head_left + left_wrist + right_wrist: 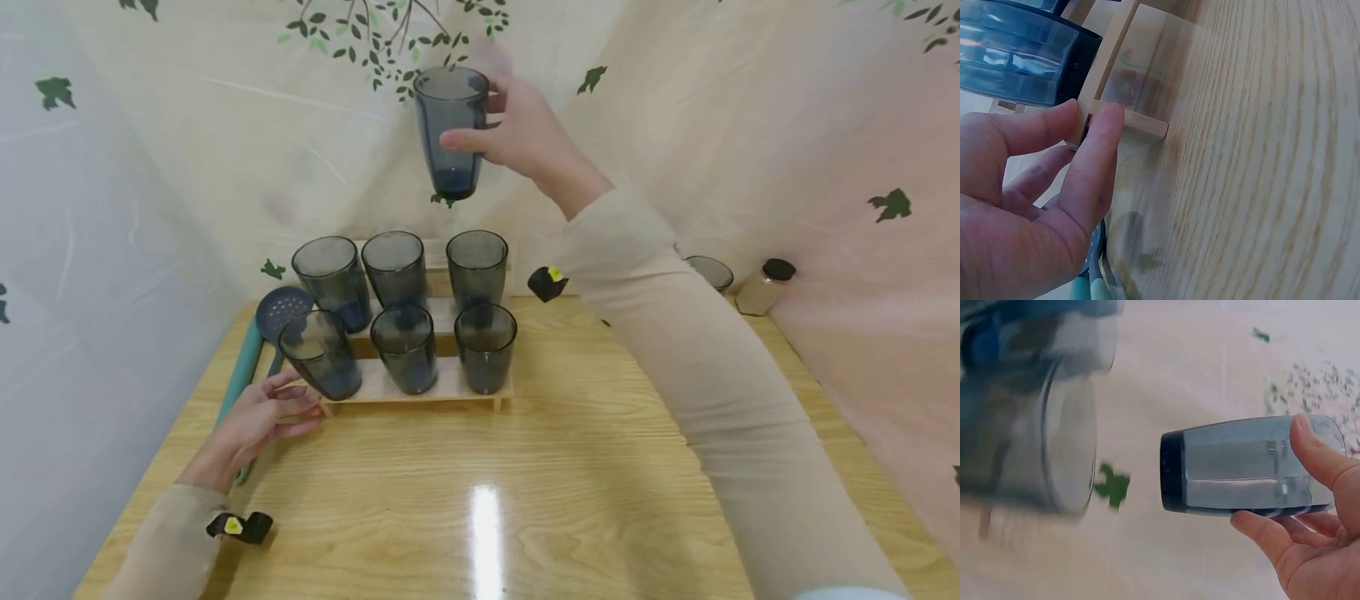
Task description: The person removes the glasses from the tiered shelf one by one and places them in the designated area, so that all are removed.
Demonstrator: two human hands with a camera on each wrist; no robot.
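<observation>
Tumbler [452,158] in the head view is held roughly upright in the right hand [521,125], thumb and fingers closed about its side, above and apart from the 2-tier rack [447,381], where 6 more glasses [405,350] stand, 3 per tier. I judge this a mid-air carrying step; lifting or placing, I cannot tell. Left wrist view: the left hand [1029,219] pinches the rack's end, apparently steadying it. Right wrist view: the base faces blurred glasses; the next move likely calls for clearing their rims.
</observation>
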